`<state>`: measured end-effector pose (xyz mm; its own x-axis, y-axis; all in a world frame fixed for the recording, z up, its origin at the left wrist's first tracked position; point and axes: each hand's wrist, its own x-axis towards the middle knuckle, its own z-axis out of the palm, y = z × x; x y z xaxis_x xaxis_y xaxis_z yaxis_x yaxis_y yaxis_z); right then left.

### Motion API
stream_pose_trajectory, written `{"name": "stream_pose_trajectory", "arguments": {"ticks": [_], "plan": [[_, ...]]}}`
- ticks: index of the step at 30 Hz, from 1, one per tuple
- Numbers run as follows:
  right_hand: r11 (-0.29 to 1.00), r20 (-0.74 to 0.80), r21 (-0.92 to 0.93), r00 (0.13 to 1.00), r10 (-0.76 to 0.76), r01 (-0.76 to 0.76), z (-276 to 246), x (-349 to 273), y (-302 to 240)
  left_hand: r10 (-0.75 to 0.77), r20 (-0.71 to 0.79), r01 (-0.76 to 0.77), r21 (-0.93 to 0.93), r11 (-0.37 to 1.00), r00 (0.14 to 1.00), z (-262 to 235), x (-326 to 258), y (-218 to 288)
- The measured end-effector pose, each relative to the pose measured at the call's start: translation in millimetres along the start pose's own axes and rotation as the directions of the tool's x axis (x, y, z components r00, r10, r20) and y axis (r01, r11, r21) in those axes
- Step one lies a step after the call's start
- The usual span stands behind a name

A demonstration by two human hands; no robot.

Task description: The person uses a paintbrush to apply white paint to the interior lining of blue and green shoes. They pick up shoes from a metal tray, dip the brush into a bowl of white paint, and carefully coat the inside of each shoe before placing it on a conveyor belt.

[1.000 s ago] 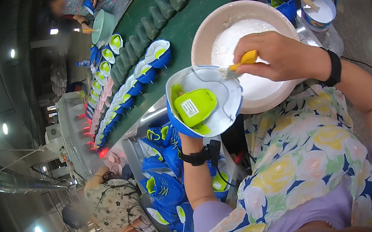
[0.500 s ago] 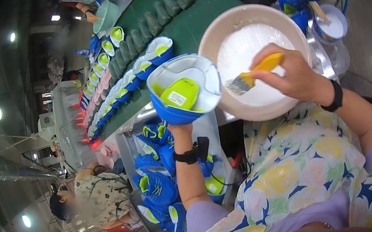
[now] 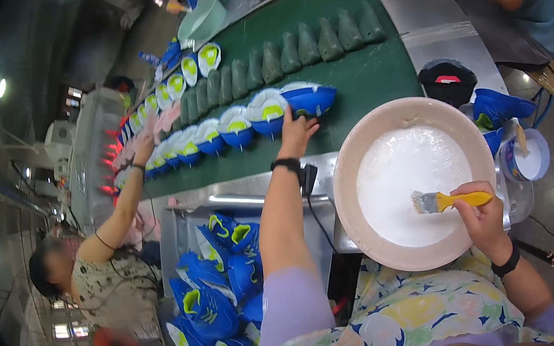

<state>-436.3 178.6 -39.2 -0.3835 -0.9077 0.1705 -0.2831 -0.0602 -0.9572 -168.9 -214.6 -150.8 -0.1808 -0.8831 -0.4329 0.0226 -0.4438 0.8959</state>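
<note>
My left hand [image 3: 296, 134] reaches out over the green conveyor belt [image 3: 357, 82], fingers apart, fingertips against a blue shoe with a white and lime sole [image 3: 309, 100] lying sole-up at the right end of a row of like shoes [image 3: 212, 136]. My right hand [image 3: 478, 216] is closed on a yellow-handled brush [image 3: 443, 201]. Its bristles hang over the white glue [image 3: 402, 174] in a wide pinkish bowl [image 3: 344, 169] right in front of me.
Dark green shoe forms [image 3: 286, 54] line the belt's far side. A bin of blue shoes [image 3: 216, 293] sits below left. A small glue tub [image 3: 527, 159] and black container [image 3: 447, 80] stand right of the bowl. Another person's hand [image 3: 141, 148] reaches the belt; others work beyond.
The blue shoe that my left hand held up near the bowl now lies on the belt at the row's end. The brush has dropped from the shoe to over the bowl.
</note>
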Motion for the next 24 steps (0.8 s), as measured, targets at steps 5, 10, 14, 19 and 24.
{"name": "stream_pose_trajectory", "arguments": {"ticks": [5,10,14,19,24], "plan": [[0.985,0.011,0.159,0.998,0.063,-0.064,-5.7,-10.8,24.7,0.643,-0.086,-0.392,0.729,0.561,0.761,-51.4,-11.0,-18.3],[0.98,0.022,0.194,0.999,0.046,-0.049,-2.5,-10.2,22.1,0.855,0.145,-0.067,0.989,-0.129,0.499,-119.8,-171.2,55.2],[0.977,0.053,0.207,0.998,0.037,-0.048,1.7,-3.4,19.5,0.64,-0.24,0.271,0.961,0.05,0.73,-230.1,-240.8,-25.7],[0.98,-0.044,0.198,0.999,0.021,-0.012,8.2,-0.4,22.8,0.689,-0.31,0.181,0.95,0.255,0.656,-200.5,-226.9,-61.9],[0.985,-0.07,0.17,0.997,-0.013,0.025,11.3,3.1,31.0,0.687,-0.099,-0.124,0.956,0.267,0.719,-214.4,-226.0,-86.3]]}}
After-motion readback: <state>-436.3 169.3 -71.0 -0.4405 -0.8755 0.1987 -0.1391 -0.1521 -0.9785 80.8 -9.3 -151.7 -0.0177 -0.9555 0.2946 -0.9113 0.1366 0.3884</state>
